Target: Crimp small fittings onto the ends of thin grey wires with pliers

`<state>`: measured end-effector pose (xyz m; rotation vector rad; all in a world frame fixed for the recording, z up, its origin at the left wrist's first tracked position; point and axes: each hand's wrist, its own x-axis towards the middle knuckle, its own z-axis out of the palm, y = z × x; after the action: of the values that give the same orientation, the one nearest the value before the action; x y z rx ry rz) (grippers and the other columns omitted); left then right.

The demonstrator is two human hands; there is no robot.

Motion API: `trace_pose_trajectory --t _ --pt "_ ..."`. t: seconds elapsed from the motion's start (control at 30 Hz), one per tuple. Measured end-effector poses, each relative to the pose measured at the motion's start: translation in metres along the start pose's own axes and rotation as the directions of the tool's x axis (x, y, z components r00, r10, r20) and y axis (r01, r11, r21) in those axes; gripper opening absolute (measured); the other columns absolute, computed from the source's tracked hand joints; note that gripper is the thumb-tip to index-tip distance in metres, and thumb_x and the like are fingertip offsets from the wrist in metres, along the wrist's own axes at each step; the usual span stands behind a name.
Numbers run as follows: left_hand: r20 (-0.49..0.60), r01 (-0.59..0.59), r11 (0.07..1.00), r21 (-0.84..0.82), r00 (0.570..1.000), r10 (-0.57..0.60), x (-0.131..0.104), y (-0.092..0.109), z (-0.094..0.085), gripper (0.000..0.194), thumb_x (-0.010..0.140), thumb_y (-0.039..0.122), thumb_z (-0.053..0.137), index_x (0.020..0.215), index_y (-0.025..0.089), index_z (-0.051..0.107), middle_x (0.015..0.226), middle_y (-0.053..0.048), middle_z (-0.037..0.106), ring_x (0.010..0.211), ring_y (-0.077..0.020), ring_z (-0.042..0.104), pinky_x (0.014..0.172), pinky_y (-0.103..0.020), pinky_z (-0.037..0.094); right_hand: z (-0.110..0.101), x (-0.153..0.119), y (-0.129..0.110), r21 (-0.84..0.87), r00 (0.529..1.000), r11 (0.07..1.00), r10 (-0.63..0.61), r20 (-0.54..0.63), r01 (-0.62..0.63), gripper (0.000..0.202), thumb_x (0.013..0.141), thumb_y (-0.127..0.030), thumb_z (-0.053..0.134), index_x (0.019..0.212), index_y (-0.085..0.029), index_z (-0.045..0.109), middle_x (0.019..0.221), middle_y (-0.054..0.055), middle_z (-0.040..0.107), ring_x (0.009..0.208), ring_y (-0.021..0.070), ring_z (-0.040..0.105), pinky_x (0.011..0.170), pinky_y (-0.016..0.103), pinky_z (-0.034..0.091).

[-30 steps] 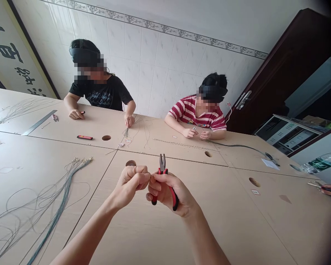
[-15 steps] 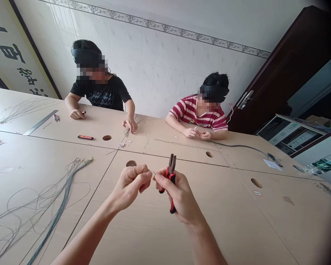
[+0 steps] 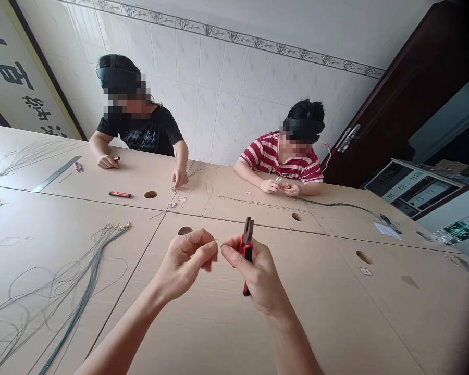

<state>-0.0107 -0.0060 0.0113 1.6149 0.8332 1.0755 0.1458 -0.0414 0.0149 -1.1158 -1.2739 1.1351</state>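
Between my two hands runs a short thin cord (image 3: 219,241), seen against the wooden table. My left hand (image 3: 189,263) pinches one end of it between thumb and curled fingers. My right hand (image 3: 254,268) pinches the other end with thumb and forefinger. Tucked in the same right hand are pliers (image 3: 248,237) with red and black handles, their dark jaws pointing up and away from me. Whatever small piece sits at the fingertips is too tiny to make out. On the left lies a bundle of grey-green cords (image 3: 88,291) with small gold-coloured ends.
Across the table (image 3: 316,312), one person in black (image 3: 148,130) touches cords and another in striped red (image 3: 281,151) handles a cord. A red lighter-like stick (image 3: 120,194), a metal ruler (image 3: 58,173) and a bottle (image 3: 463,229) lie around. Round holes (image 3: 364,257) pierce the tabletop.
My hands have shifted slightly, and the thin cord between them shows more plainly. The pliers have moved a little right in my right hand. The left person's hand has drawn its fingers together over the cords.
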Motion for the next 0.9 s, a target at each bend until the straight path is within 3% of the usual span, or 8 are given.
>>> trace_pose_trajectory --t 0.07,0.17,0.23,0.3,0.37,0.47,0.57,0.9 --pt "-0.052 0.002 0.997 -0.074 0.999 -0.006 0.002 0.002 0.001 0.014 0.088 0.025 0.056 0.079 0.016 0.062 0.08 -0.003 0.069 0.071 -0.0132 0.064 0.069 -0.026 0.051 -0.002 0.001 0.002 -0.088 0.996 0.995 -0.047 -0.079 0.039 0.023 0.086 -0.04 0.063 0.076 -0.02 0.061 0.064 -0.002 0.05 0.06 0.0121 0.041 0.059 0.026 0.036" --pt "-0.249 -0.06 0.958 -0.281 0.968 -0.013 0.007 0.002 -0.002 0.007 0.086 0.023 0.062 0.084 0.017 0.059 0.097 -0.005 0.073 0.087 -0.0168 0.069 0.08 -0.029 0.053 -0.008 0.002 0.006 -0.219 0.974 0.972 -0.123 -0.19 0.079 0.021 0.087 -0.038 0.063 0.076 -0.02 0.059 0.066 -0.002 0.05 0.063 0.0127 0.041 0.061 0.027 0.036" --pt "-0.377 -0.122 0.926 -0.358 0.926 -0.024 0.009 0.002 -0.006 0.007 0.086 0.023 0.062 0.086 0.019 0.057 0.096 -0.004 0.074 0.081 -0.0142 0.069 0.075 -0.026 0.052 -0.011 0.003 0.007 -0.277 0.965 0.957 -0.147 -0.215 0.084 0.02 0.086 -0.037 0.062 0.077 -0.02 0.058 0.069 -0.001 0.051 0.066 0.0136 0.044 0.065 0.027 0.038" --pt "-0.424 -0.141 0.941 -0.307 0.906 -0.003 0.011 0.002 -0.009 0.007 0.085 0.022 0.063 0.089 0.02 0.058 0.098 -0.003 0.074 0.066 -0.0091 0.064 0.065 -0.022 0.05 -0.015 0.004 0.007 -0.31 0.966 0.947 -0.151 -0.211 0.08 0.019 0.086 -0.037 0.063 0.078 -0.02 0.06 0.071 -0.001 0.053 0.067 0.0143 0.045 0.066 0.028 0.038" --pt "-0.35 -0.095 0.982 -0.16 0.936 0.034 0.011 0.003 -0.008 0.008 0.084 0.022 0.065 0.091 0.019 0.063 0.097 -0.003 0.073 0.058 -0.0069 0.057 0.058 -0.021 0.046 -0.016 0.003 0.007 -0.338 0.968 0.937 -0.156 -0.196 0.083 0.018 0.086 -0.038 0.063 0.079 -0.021 0.061 0.073 0.001 0.056 0.068 0.0151 0.047 0.065 0.028 0.039" --pt "-0.13 -0.01 0.999 0.038 0.991 0.015 0.011 0.006 -0.001 0.013 0.084 0.026 0.065 0.094 0.019 0.069 0.082 -0.002 0.072 0.062 -0.0105 0.059 0.062 -0.024 0.048 -0.017 0.002 0.005 -0.396 0.97 0.911 -0.189 -0.152 0.115 0.017 0.088 -0.037 0.06 0.08 -0.022 0.06 0.075 0.001 0.058 0.07 0.0163 0.05 0.067 0.029 0.04" --pt "0.002 0.031 0.994 0.109 0.999 -0.032 0.013 0.008 0.006 0.014 0.085 0.028 0.062 0.09 0.018 0.071 0.077 -0.003 0.07 0.067 -0.0135 0.06 0.066 -0.027 0.049 -0.017 0.0 0.005 -0.441 0.969 0.884 -0.222 -0.112 0.151 0.016 0.09 -0.035 0.058 0.08 -0.022 0.058 0.077 0.002 0.059 0.073 0.0169 0.051 0.07 0.03 0.041" --pt "0.063 0.009 0.98 0.199 0.998 -0.022 0.01 0.005 0.004 0.017 0.088 0.032 0.058 0.085 0.018 0.069 0.078 -0.004 0.07 0.066 -0.0144 0.059 0.063 -0.027 0.048 -0.016 -0.002 0.001 -0.5 0.973 0.85 -0.224 -0.06 0.165 0.016 0.092 -0.034 0.056 0.081 -0.022 0.055 0.078 0.002 0.06 0.075 0.0178 0.051 0.071 0.032 0.042"
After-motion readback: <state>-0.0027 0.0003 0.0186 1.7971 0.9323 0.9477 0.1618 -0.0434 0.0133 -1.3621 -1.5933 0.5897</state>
